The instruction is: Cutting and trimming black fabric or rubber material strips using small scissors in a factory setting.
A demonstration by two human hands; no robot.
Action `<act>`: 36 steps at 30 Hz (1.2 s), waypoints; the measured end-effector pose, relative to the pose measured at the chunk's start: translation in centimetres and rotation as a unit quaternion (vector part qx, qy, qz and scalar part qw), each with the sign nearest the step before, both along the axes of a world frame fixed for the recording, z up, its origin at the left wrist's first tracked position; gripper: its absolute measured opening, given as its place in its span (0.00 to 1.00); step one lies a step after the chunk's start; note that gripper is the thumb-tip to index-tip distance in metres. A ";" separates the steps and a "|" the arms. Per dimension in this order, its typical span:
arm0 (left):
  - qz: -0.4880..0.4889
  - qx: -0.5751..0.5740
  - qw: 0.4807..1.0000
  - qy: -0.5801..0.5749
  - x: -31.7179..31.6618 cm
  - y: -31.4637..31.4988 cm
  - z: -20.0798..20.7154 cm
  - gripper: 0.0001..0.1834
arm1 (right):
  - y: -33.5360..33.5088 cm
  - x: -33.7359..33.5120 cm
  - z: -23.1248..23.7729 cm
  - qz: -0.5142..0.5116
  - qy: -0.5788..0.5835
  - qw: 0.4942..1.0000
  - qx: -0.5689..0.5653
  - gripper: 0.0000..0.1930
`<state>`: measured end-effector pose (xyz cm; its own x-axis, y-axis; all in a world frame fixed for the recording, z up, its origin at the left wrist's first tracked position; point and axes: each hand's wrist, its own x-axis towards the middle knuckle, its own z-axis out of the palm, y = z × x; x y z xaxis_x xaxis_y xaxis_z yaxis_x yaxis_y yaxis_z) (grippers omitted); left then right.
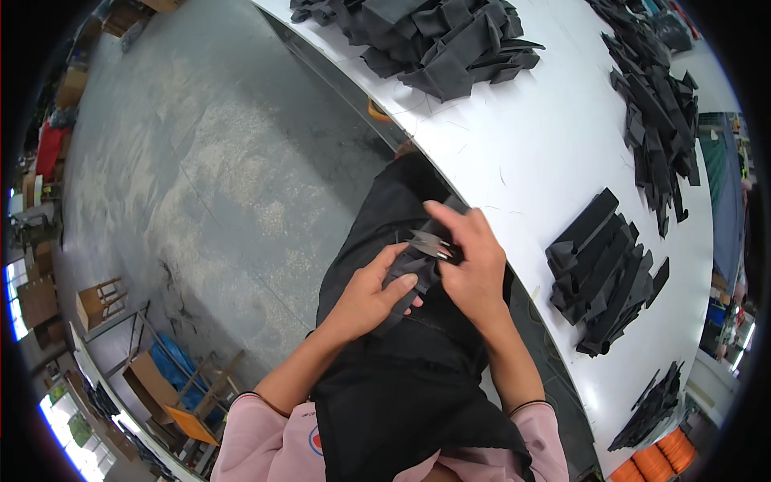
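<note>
Over my lap, my left hand [371,291] is closed on a dark grey fabric piece [415,269], the thumb on top of it. Part of the cloth hangs below the fingers, hard to tell from the black apron [405,386]. My right hand [472,261] grips a pair of thread snips [428,243]. Their metal blades point left, just above the cloth at my left fingertips. The blades are slightly blurred, so whether they touch the cloth cannot be made out. My right index finger is stretched past the snips.
A white table [514,161] runs along my right side, its edge close to my right arm. On it lie a large dark fabric heap [442,40], a stack of folded dark strips [602,277] and a long pile [654,112]. Orange thread spools [662,458] stand at the lower right.
</note>
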<state>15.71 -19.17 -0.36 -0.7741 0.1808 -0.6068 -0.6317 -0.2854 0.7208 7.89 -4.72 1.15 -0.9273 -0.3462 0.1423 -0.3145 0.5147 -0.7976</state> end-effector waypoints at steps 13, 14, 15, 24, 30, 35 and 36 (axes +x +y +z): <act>0.249 0.190 0.949 -0.026 -2.0 -3.1 -2.0 0.20 | 1.4 4.6 -2.6 -0.018 -0.236 0.962 -0.137 0.11; 0.253 0.187 0.949 -0.029 -2.2 -3.2 -2.0 0.20 | 1.4 5.4 -2.2 -0.009 -0.216 0.969 -0.118 0.11; 0.250 0.190 0.949 -0.020 -2.5 -3.4 -2.1 0.19 | 1.6 5.9 -2.1 -0.010 -0.219 0.969 -0.118 0.11; 0.241 0.184 0.952 -0.026 -2.9 -3.6 -1.8 0.17 | 2.2 6.3 -1.8 0.059 -0.062 0.996 -0.018 0.11; 0.235 0.182 0.954 -0.029 -3.0 -3.7 -1.5 0.16 | 2.3 6.1 -1.7 0.100 -0.037 0.994 -0.014 0.11; 0.238 0.171 0.956 -0.038 -3.2 -3.3 -1.1 0.16 | 2.1 6.0 -1.3 0.128 0.004 0.992 0.017 0.12; 0.236 0.172 0.956 -0.035 -3.3 -3.2 -1.0 0.16 | 2.0 6.0 -1.1 0.127 0.005 0.992 0.016 0.12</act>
<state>12.46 -22.35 -1.32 -0.7788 0.0188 -0.6270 -0.4163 -0.7632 0.4942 13.91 -2.72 0.03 -0.8081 -0.5733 0.1355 -0.4449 0.4431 -0.7783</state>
